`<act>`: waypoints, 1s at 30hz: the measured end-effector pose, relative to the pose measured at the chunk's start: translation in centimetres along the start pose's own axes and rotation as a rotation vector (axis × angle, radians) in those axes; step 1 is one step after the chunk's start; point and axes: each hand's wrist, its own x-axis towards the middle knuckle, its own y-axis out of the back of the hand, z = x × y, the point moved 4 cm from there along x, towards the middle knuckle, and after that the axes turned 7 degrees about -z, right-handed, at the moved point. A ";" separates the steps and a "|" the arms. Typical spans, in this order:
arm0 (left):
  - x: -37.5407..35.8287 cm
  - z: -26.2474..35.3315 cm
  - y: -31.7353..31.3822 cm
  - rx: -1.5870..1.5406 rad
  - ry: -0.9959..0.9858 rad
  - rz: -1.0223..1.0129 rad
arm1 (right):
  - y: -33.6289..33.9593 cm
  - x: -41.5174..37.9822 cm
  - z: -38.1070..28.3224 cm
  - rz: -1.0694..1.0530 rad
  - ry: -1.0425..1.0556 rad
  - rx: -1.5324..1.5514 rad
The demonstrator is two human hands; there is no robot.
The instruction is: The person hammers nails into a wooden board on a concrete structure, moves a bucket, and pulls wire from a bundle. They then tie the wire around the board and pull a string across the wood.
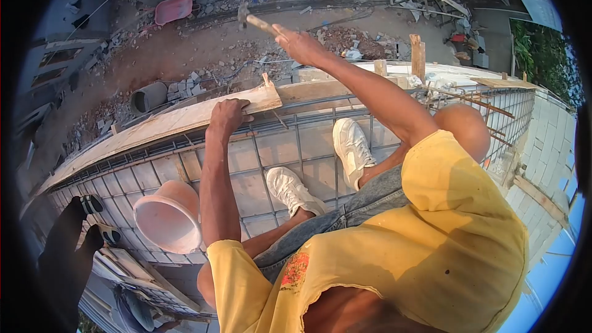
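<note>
My right hand [300, 45] is closed round the wooden handle of a hammer [261, 24], held out beyond the formwork with its metal head up and to the left. My left hand [228, 116] grips the edge of a long wooden plank [166, 119] near its right end. A small upright sliver of wood [266, 79] stands at that end of the plank, just right of my left hand. Under the plank runs a grid of steel rebar [296, 142], and my white shoes [353, 148] rest on it.
A pink bucket [168, 217] lies tipped on the rebar to my left. Another person's sandalled feet [102, 234] stand farther left. A wooden post [417, 55] rises from the formwork at right. Below the edge are rubble, a red wheelbarrow [173, 9] and a concrete pipe [148, 98].
</note>
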 end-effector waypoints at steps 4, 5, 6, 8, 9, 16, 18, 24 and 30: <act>-0.2 -0.1 0.3 0.046 0.018 -0.003 | -5.0 2.7 2.8 -0.544 0.129 -0.229; -0.4 0.5 -0.4 0.010 0.003 -0.048 | -1.2 1.6 3.2 -0.717 0.013 -0.157; 0.0 0.0 0.1 -0.037 0.024 -0.036 | 1.3 3.4 3.3 -0.457 0.234 -0.281; -0.4 -0.7 -0.8 0.020 0.020 -0.005 | 6.7 4.9 1.3 -0.051 0.210 -0.055; -0.1 -1.1 -1.0 0.019 0.013 0.012 | 9.3 5.5 -0.6 0.175 0.256 0.020; 0.1 -0.1 0.0 -0.023 0.001 -0.016 | 1.4 0.1 -2.0 0.173 -0.001 0.122; 0.0 -0.4 -0.3 -0.018 0.031 0.000 | -4.7 0.4 1.1 -0.278 0.184 -0.308; 0.3 -1.1 -1.0 -0.016 -0.006 0.028 | 4.4 5.5 -2.3 -0.054 0.440 -0.143; 0.6 -0.7 -0.4 -0.006 0.022 -0.068 | 9.7 3.7 -4.6 0.502 0.203 0.101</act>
